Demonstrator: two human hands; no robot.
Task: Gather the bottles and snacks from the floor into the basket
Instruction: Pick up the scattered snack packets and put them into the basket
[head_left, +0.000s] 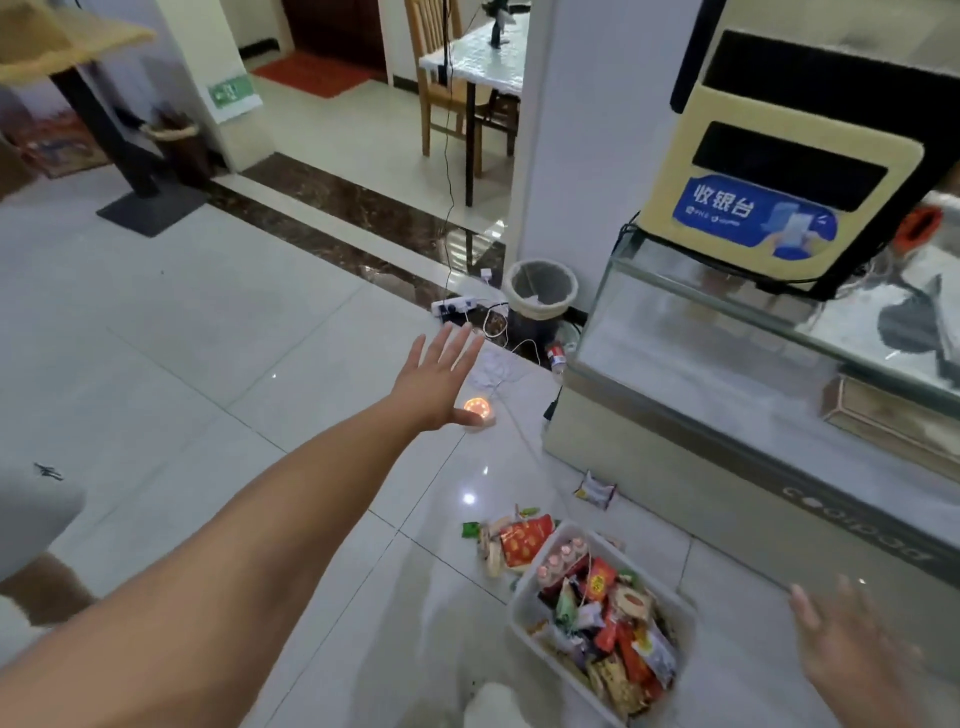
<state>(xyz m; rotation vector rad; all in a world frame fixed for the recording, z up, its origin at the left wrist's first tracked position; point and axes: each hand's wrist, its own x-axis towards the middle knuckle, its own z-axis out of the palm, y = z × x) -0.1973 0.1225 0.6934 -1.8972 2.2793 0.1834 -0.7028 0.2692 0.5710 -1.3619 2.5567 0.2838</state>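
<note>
The white translucent plastic basket (522, 605) stands on the floor just left of the right hand (852, 654) and well below the left hand (441, 374). It is filled with mixed snack packets, and a cluster of small bottles with pink foil caps (563, 553) is seen at its far end. A loose pile of red, green and tan snack packets (511, 540) lies on the floor, touching the basket's far corner. A single pale packet (595, 488) lies apart, between the two hands, against the counter base.

Both hands are released: fingers are spread and nothing is grasped. The left arm is extended forward; the right hand is blurred.

A small round glowing orange lamp (477, 408) is located just beside the left thumb. Beyond the left fingertips are found a white power strip (454, 306), tangled white cables, a clear bottle with a red label (557, 357) and a lined round waste bin (540, 293).

The surface is glossy pale grey tile (208, 338), crossed by a dark marble strip (337, 208). A glass display counter (727, 364) runs above the right hand and carries a cream and black terminal with a blue sign (779, 182). A wooden chair (441, 78) and a white-covered table (483, 62) are visible in the far room.
</note>
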